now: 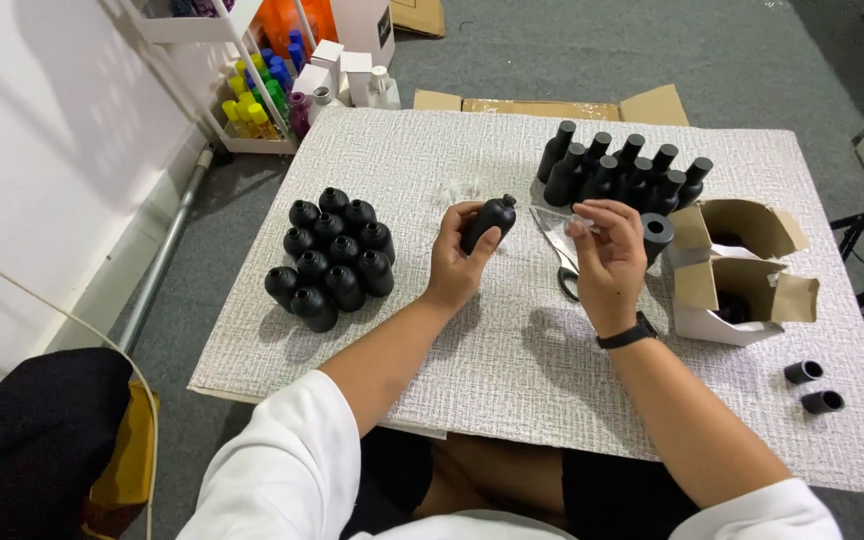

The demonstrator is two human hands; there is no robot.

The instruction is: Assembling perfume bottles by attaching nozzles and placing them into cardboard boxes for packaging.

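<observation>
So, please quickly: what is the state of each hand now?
Left hand: closed around a black bottle.
Right hand: fingertips pinched on something small and clear; what it is cannot be told.

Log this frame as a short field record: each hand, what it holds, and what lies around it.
left hand: holds black bottle, tilted, above the mat
right hand: pinches a small clear piece, too small to identify
uncapped bottles: cluster to the left
capped bottles: rows to the right
scissors: lie on mat
open box: right of the hands
loose caps: near right edge
</observation>
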